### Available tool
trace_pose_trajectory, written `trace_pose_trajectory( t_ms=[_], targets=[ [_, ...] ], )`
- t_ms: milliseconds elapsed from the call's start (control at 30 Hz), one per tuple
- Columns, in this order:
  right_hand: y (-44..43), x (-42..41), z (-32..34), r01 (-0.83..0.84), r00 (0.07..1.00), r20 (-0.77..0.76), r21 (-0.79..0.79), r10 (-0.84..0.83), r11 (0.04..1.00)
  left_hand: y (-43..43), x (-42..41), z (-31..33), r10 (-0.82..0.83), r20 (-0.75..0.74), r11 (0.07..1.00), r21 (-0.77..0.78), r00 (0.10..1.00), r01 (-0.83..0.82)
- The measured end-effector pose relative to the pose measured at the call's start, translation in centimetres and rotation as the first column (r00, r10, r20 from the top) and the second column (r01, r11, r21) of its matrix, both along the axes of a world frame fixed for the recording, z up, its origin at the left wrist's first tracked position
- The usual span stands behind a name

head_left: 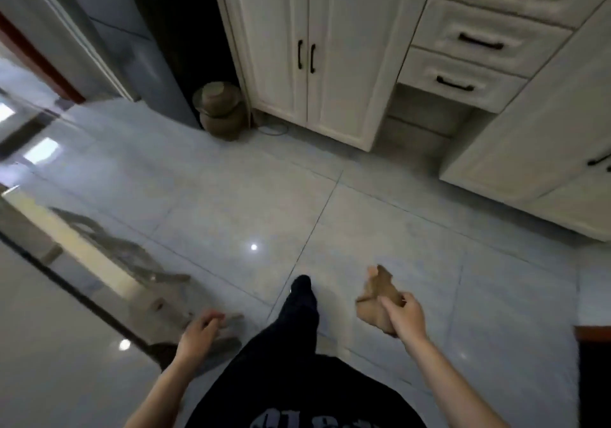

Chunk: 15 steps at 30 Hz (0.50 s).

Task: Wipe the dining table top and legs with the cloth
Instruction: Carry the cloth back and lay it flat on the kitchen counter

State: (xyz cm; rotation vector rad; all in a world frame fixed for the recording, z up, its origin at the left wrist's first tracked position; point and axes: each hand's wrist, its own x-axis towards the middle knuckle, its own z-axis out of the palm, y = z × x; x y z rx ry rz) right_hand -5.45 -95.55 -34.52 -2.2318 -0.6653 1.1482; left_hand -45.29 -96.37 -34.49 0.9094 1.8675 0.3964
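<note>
Brown cloth (pixel 380 298) is bunched in the right hand's (pixel 405 315) grip; left hand (pixel 198 330) loosely curled, empty, beside the glossy desk (pixel 49 345).

soft matt tan cloth (pixel 377 298); glossy smooth tiled floor (pixel 231 203).

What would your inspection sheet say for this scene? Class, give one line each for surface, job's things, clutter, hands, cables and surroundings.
Surface: glossy table at lower left, glass-like, reflecting lights; bare where visible.
Job's things: tan cloth, crumpled, held off the table over the floor.
Clutter: brown pot on the floor beside the cabinet.
Hands: right hand closed on the cloth; left hand loosely curled, holding nothing, near the table edge.
Cables: thin cord looped on the floor by the pot.
Surroundings: grey tiled floor, white cabinet with dark handles, drawers.
</note>
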Motion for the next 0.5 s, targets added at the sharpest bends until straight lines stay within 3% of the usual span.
trace_pose_trajectory(
  t_ms=[233, 500],
  targets=[
    [13.0, 3.1, -1.0, 0.06, 0.998, 0.015, 0.039, -0.061, 0.997, 12.2, 1.9, -2.3, 0.102, 0.073, 0.992, -0.081, 0.992, -0.096],
    [22.9, 9.3, 0.5, 0.256, 0.96, 0.107, 0.041, -0.259, 0.966, 35.1, 7.7, 1.7, -0.155, 0.088, 0.988, 0.037, 0.984, 0.152]
  ],
)
